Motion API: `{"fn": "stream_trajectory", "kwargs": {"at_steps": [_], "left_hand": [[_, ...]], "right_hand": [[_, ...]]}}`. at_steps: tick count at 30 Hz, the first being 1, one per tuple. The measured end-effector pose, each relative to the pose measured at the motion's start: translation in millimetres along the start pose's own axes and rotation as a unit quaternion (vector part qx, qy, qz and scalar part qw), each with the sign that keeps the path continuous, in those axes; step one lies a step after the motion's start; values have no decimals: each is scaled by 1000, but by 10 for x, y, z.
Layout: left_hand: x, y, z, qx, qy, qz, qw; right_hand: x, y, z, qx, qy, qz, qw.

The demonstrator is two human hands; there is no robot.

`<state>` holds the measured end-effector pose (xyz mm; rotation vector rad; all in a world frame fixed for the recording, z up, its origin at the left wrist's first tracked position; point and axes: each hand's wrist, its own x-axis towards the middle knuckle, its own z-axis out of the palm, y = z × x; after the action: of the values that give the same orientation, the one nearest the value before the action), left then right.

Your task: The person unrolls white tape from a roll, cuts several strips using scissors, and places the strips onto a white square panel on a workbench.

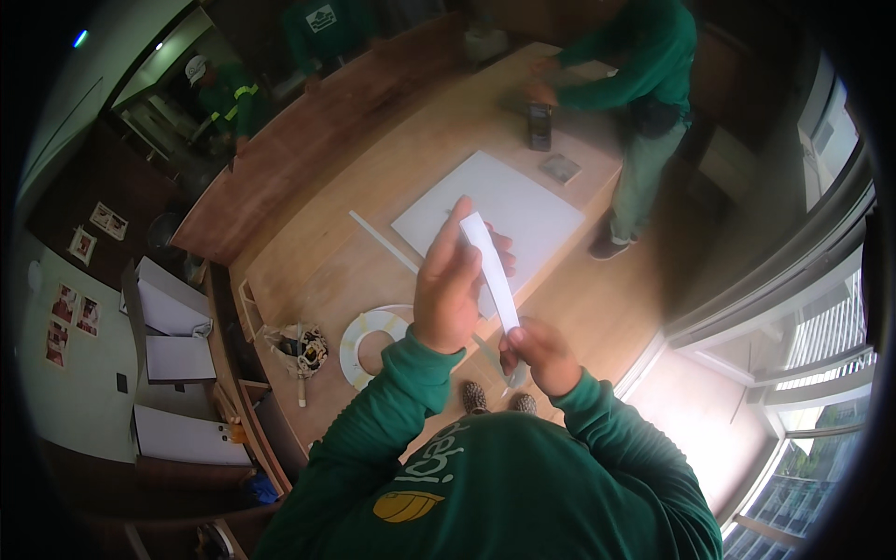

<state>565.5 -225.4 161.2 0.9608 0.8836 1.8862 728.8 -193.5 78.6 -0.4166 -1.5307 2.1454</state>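
I hold a narrow white strip (492, 271) upright in front of me, over the near side of the worktable. My left hand (446, 294) is closed around its upper part, with the thumb along its side. Its lower end is pinched between the thumb and fingers of my right hand (546, 356). Below the right hand a thin pale grey piece (515, 376) shows; whether it belongs to the strip I cannot tell. Beyond my hands a flat white board (523, 201) lies on the wooden worktable (299, 252). Another thin white strip (385, 242) lies left of the board.
A white ring-shaped roll (349, 353) and a patterned bundle (299, 347) lie left of my arms. At the far right, a person in green (644, 65) handles a dark tool (539, 127) near a small flat piece (560, 168). A curved wooden panel (308, 140) borders the table.
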Motion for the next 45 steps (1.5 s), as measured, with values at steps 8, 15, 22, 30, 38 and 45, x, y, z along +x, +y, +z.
{"fn": "stream_trajectory", "kwargs": {"at_steps": [8, 15, 22, 30, 38, 45], "left_hand": [[49, 27, -274, 36, -47, 27, 998], [115, 4, -329, 20, -70, 41, 997], [208, -38, -282, 16, -77, 51, 996], [418, -54, -79, -44, -76, 3, 996], [434, -88, -98, -29, -128, 3, 991], [390, -90, -148, -48, -135, 11, 990]], "right_hand": [[13, -73, 40, 24, -11, 38, 999], [22, -78, -21, 40, -32, 59, 997], [35, -95, -74, 48, -79, 43, 995], [129, -128, -10, 171, -128, 21, 977], [101, -69, -32, 193, -117, 26, 974], [78, -19, -86, 179, -103, 46, 977]]}}
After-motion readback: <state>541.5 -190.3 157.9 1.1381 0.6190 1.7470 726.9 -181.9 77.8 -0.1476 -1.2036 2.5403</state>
